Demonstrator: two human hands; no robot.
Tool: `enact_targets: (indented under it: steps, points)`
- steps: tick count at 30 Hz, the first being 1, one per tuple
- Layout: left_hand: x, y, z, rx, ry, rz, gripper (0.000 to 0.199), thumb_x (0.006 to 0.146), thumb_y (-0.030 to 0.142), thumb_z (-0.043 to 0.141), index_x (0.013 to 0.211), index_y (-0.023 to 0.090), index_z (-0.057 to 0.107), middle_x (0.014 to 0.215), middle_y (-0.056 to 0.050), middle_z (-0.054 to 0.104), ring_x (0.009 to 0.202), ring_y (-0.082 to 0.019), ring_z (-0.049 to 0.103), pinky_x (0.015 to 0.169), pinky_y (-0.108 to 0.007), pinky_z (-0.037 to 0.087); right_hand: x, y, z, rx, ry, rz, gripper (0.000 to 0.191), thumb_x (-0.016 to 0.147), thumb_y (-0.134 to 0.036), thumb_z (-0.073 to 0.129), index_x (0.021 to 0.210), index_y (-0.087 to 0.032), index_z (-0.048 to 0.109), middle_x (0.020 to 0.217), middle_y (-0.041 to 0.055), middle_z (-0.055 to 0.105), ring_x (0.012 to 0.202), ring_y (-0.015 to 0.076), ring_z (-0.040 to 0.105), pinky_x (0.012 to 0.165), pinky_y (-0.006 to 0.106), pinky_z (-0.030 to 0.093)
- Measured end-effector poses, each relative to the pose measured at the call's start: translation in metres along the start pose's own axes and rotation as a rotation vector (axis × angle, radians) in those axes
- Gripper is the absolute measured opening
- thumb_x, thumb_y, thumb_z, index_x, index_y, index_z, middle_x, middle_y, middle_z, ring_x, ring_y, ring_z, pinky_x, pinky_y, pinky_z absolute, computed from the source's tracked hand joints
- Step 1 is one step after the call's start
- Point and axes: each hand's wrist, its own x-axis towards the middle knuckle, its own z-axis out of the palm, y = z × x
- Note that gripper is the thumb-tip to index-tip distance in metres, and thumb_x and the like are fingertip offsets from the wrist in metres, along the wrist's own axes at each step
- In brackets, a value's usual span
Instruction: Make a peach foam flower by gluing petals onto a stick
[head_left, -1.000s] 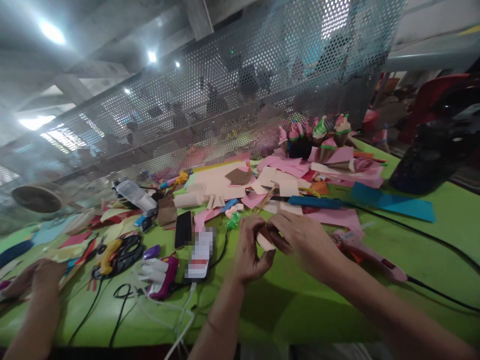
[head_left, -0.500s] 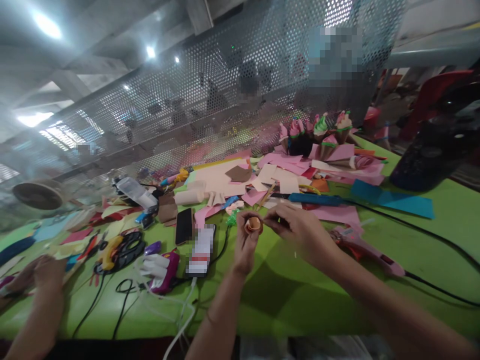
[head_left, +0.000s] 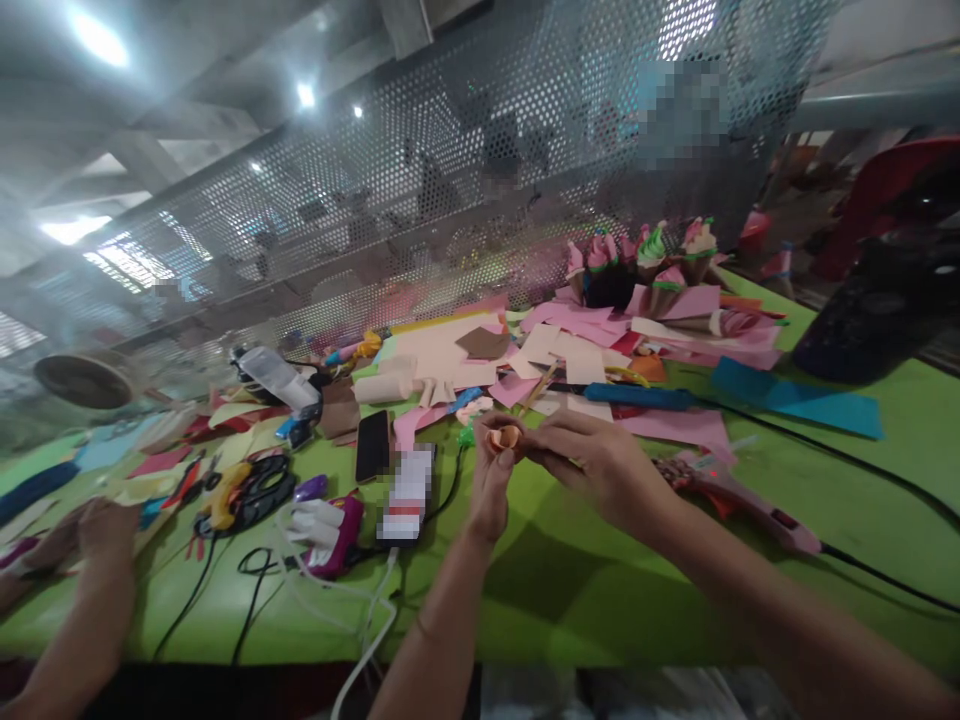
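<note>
A small rolled piece of peach-coloured material (head_left: pixel 503 437) is held above the green table (head_left: pixel 600 610). My left hand (head_left: pixel 491 480) is closed round it from the left, with the thumb on its near side. From the right, my right hand (head_left: pixel 581 450) pinches at its edge, the fingers pressed together. Its fingertips partly hide the roll's right side. Just beyond my left hand lies a small green piece (head_left: pixel 466 436). A pink glue gun (head_left: pixel 757 508) lies to the right of my right hand.
Paper sheets (head_left: pixel 540 345), a blue tool (head_left: pixel 637 396) and cone-shaped pieces (head_left: pixel 664 285) lie behind the hands. To the left are phones (head_left: pixel 373 445), a purple power strip (head_left: pixel 334 535), cables and another person's hands (head_left: pixel 105 530). A dark bottle (head_left: pixel 855 310) stands right.
My right hand has moved in against the roll, whose opening now looks pressed narrower and folded. The view has shifted slightly.
</note>
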Motion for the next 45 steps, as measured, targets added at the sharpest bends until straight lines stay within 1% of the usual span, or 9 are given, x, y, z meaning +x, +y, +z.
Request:
enact_targets:
  steps: [3,7,17,21,27,31,37,41,45]
  points:
    - [0.000,0.001,0.000,0.002,-0.006,0.023,0.048,0.081,0.063,0.061,0.105,0.023,0.052,0.103,-0.004,0.053,0.097,-0.020,0.052,0.087,-0.033,0.046,0.001,0.000,-0.001,-0.042,-0.029,-0.021,0.015,0.092,-0.016,0.059,0.095,-0.021,0.073,0.086,0.0060,0.070,0.075,0.0162,0.064,0.065,0.024,0.046]
    - [-0.001,0.001,0.000,-0.019,-0.053,0.021,0.048,0.082,0.062,0.060,0.109,0.024,0.052,0.105,-0.004,0.051,0.096,-0.019,0.051,0.083,-0.030,0.046,0.002,0.001,-0.002,-0.063,-0.039,-0.039,0.015,0.093,-0.014,0.056,0.092,-0.018,0.070,0.080,0.0058,0.067,0.073,0.0170,0.062,0.062,0.024,0.044]
    - [-0.001,-0.005,-0.003,-0.015,-0.093,0.019,0.047,0.085,0.062,0.056,0.114,0.026,0.050,0.104,-0.003,0.052,0.094,-0.018,0.052,0.081,-0.030,0.046,0.004,0.003,-0.005,0.125,-0.077,0.068,0.018,0.089,-0.011,0.056,0.094,-0.019,0.071,0.083,0.0054,0.070,0.076,0.0165,0.065,0.065,0.025,0.049]
    - [0.000,-0.004,-0.002,-0.009,-0.086,0.008,0.049,0.083,0.064,0.057,0.112,0.025,0.050,0.103,-0.004,0.052,0.092,-0.018,0.052,0.077,-0.030,0.047,0.005,0.000,-0.008,0.157,-0.053,0.075,0.021,0.086,-0.008,0.057,0.094,-0.019,0.073,0.082,0.0049,0.071,0.076,0.0165,0.065,0.065,0.025,0.048]
    - [0.000,0.004,0.000,0.047,-0.074,0.035,0.050,0.081,0.065,0.058,0.110,0.025,0.051,0.101,-0.003,0.050,0.089,-0.018,0.050,0.078,-0.030,0.046,0.002,0.001,-0.002,0.080,-0.004,0.062,0.027,0.083,-0.005,0.056,0.100,-0.019,0.072,0.084,0.0053,0.071,0.075,0.0169,0.066,0.065,0.025,0.048]
    - [0.000,0.001,-0.002,0.053,-0.061,0.069,0.048,0.083,0.064,0.057,0.109,0.024,0.051,0.101,-0.004,0.051,0.089,-0.018,0.050,0.080,-0.030,0.046,0.001,0.003,0.002,0.105,0.037,0.088,0.021,0.085,-0.008,0.055,0.094,-0.019,0.070,0.086,0.0056,0.072,0.076,0.0171,0.067,0.066,0.026,0.050]
    - [0.003,-0.001,-0.003,0.101,-0.016,0.114,0.044,0.084,0.062,0.055,0.106,0.024,0.053,0.103,-0.005,0.054,0.097,-0.021,0.052,0.090,-0.035,0.045,0.003,0.001,0.002,0.191,0.141,0.195,0.010,0.089,-0.021,0.058,0.085,-0.020,0.067,0.078,0.0036,0.070,0.069,0.0159,0.063,0.061,0.026,0.047]
    - [0.001,0.008,0.000,0.175,-0.024,0.219,0.037,0.089,0.057,0.052,0.104,0.024,0.053,0.099,-0.005,0.055,0.092,-0.020,0.053,0.086,-0.035,0.045,0.005,-0.002,-0.001,0.217,0.083,0.266,0.015,0.090,-0.027,0.059,0.078,-0.020,0.063,0.070,0.0020,0.067,0.061,0.0145,0.058,0.056,0.025,0.043]
    - [-0.004,0.014,0.000,0.321,-0.046,0.250,0.037,0.090,0.056,0.050,0.110,0.024,0.052,0.106,-0.006,0.054,0.097,-0.022,0.052,0.089,-0.037,0.044,0.005,-0.005,-0.001,0.270,0.027,0.336,0.016,0.089,-0.029,0.059,0.077,-0.019,0.061,0.067,0.0004,0.065,0.058,0.0135,0.056,0.053,0.024,0.041]
